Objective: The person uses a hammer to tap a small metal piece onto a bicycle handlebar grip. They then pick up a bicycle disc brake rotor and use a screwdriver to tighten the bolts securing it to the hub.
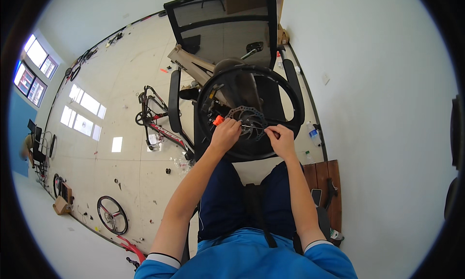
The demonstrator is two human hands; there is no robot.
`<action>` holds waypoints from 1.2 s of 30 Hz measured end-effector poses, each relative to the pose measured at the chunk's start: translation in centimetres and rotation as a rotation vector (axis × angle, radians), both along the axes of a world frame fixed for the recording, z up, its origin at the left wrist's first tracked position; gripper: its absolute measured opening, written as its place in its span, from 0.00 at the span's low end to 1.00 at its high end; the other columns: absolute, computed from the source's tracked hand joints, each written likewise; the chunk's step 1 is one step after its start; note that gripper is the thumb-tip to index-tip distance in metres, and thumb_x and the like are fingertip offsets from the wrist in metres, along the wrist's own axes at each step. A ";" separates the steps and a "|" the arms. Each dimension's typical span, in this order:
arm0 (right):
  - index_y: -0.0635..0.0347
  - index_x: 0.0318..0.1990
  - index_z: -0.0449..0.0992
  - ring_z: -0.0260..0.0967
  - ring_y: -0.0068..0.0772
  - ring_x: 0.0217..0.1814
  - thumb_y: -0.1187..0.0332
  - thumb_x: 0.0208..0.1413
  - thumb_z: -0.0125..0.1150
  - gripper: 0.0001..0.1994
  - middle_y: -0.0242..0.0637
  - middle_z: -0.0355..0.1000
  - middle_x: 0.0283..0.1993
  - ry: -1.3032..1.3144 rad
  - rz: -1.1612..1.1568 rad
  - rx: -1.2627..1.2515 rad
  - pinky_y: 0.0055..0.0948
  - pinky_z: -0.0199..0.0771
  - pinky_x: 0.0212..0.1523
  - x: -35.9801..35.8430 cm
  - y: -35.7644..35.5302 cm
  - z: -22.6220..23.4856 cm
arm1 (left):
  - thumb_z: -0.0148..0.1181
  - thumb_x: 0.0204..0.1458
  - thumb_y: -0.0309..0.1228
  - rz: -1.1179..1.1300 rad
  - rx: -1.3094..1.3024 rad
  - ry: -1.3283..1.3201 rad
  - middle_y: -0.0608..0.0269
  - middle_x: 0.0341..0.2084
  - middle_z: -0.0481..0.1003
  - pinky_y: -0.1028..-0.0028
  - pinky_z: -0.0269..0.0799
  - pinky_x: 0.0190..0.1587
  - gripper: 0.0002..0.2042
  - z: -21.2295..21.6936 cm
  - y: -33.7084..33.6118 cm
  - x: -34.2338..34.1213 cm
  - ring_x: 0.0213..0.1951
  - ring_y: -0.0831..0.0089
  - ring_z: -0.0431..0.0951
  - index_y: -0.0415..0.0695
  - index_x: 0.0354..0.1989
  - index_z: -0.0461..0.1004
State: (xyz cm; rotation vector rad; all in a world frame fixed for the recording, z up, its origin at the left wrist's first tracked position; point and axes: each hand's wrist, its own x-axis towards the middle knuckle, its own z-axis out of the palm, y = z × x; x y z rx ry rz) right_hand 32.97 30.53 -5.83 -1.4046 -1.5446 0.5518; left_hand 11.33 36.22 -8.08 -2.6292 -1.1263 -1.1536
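Head view: both hands (pixel 226 135) (pixel 282 140) pinch a thin rod (pixel 253 127) inside wheel rim (pixel 252 156).

Wheel (pixel 248 152) rests on chair (pixel 230 38) (disc (pixel 252 115) on top).

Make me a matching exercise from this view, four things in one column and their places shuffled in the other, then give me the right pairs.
Things
1. Brake disc
2. Phone
3. Thin rod
4. Red-black frame

Places
A. Left of the chair
B. Stretching from the left hand to the right hand
C. At the middle of the black wheel
D. On the brown wood, lower right

Pairs: 1-C, 2-D, 3-B, 4-A
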 end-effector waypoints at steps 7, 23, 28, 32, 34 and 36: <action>0.65 0.34 0.81 0.73 0.36 0.24 0.64 0.51 0.65 0.11 0.47 0.76 0.25 -0.110 0.082 -0.234 0.27 0.70 0.30 2.4 2.1 -0.3 | 0.58 0.45 0.25 0.013 0.002 0.152 0.61 0.24 0.69 0.69 0.72 0.37 0.03 -0.3 0.6 0.5 0.33 0.65 0.73 0.42 0.24 0.70; 0.66 0.29 0.80 0.75 0.52 0.38 0.69 0.46 0.64 0.08 0.52 0.76 0.32 -0.610 0.384 -0.146 0.40 0.75 0.43 -3.5 11.5 9.6 | 0.62 0.46 0.26 0.144 -0.260 -0.242 0.54 0.24 0.73 0.65 0.73 0.35 0.05 -0.8 -0.5 1.1 0.32 0.59 0.76 0.37 0.27 0.75; 0.64 0.34 0.80 0.75 0.51 0.40 0.71 0.46 0.61 0.08 0.51 0.76 0.33 -0.584 0.391 -0.127 0.39 0.75 0.45 -7.1 13.7 10.2 | 0.64 0.45 0.26 0.217 -0.416 -0.515 0.50 0.21 0.76 0.67 0.72 0.30 0.07 0.2 -0.9 2.1 0.25 0.58 0.78 0.33 0.26 0.76; 0.67 0.33 0.78 0.75 0.43 0.30 0.70 0.48 0.63 0.08 0.48 0.75 0.28 -0.338 0.304 0.076 0.33 0.74 0.35 -7.2 11.9 11.8 | 0.65 0.46 0.25 0.251 -0.340 -0.576 0.53 0.19 0.76 0.72 0.72 0.27 0.07 2.8 -1.5 2.0 0.22 0.66 0.78 0.33 0.27 0.77; 0.65 0.34 0.77 0.74 0.26 0.24 0.72 0.53 0.61 0.05 0.39 0.75 0.23 -0.095 0.278 0.107 0.25 0.71 0.27 -5.4 9.5 11.8 | 0.64 0.46 0.24 0.230 -0.332 -0.616 0.54 0.21 0.76 0.72 0.72 0.28 0.05 4.2 -2.6 1.3 0.23 0.66 0.78 0.34 0.28 0.77; 0.64 0.33 0.78 0.73 0.21 0.28 0.71 0.54 0.62 0.05 0.34 0.76 0.26 0.096 0.283 -0.099 0.22 0.72 0.30 -2.0 4.9 11.0 | 0.64 0.46 0.23 0.179 -0.313 -0.676 0.56 0.24 0.76 0.73 0.72 0.29 0.04 5.0 -4.3 -0.1 0.24 0.65 0.77 0.37 0.29 0.78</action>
